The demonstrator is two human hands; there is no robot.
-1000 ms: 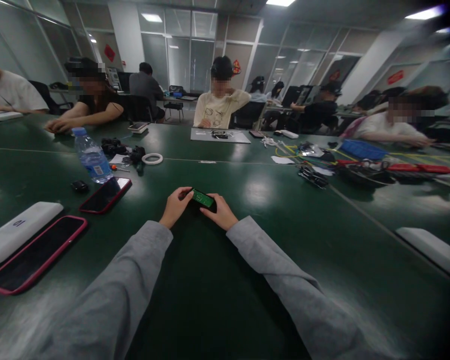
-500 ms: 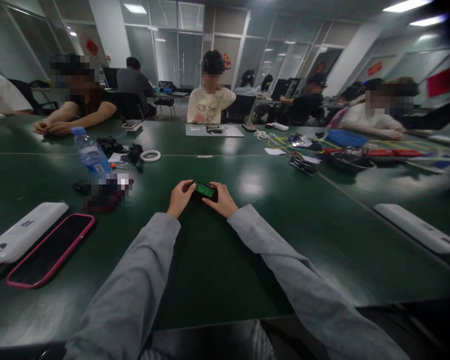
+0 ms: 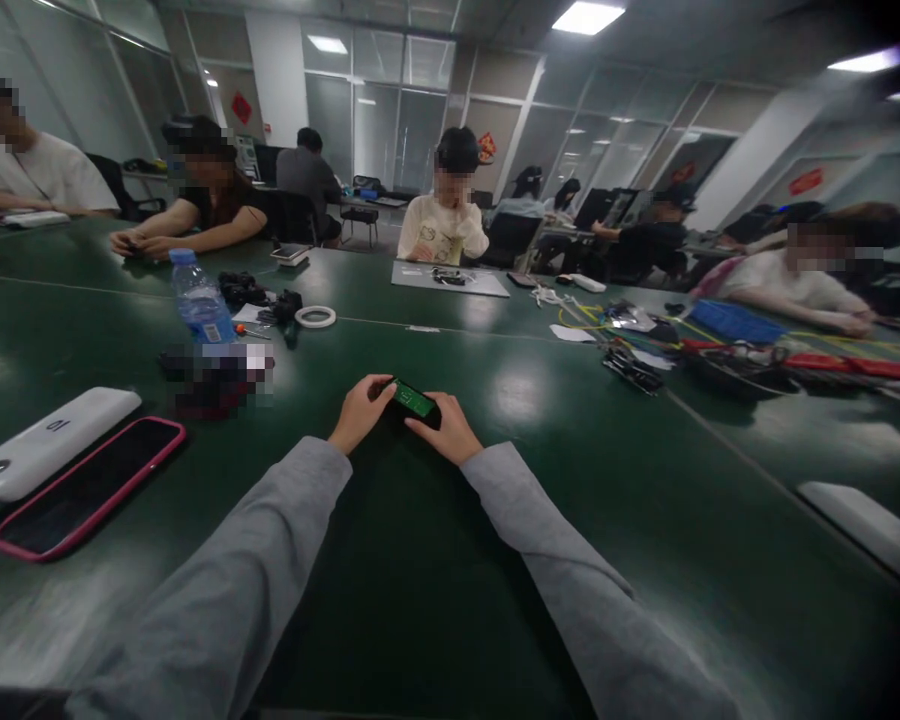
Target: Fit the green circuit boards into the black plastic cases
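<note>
My left hand (image 3: 358,410) and right hand (image 3: 450,432) pinch the two ends of a small green circuit board (image 3: 414,400), held low over the dark green table (image 3: 540,480), face tilted up toward me, apparently for viewing. Both forearms rest on the table, which steadies the grip. Near left lie a pink-cased phone (image 3: 86,487) and a white power bank (image 3: 49,442); farther left stands a water bottle (image 3: 201,300).

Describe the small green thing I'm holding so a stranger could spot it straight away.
On the long dark green table, follow the two grey sleeves forward to the left hand and right hand. Between them sits a small bright green circuit board on a black base, the only bright green item nearby.
</note>
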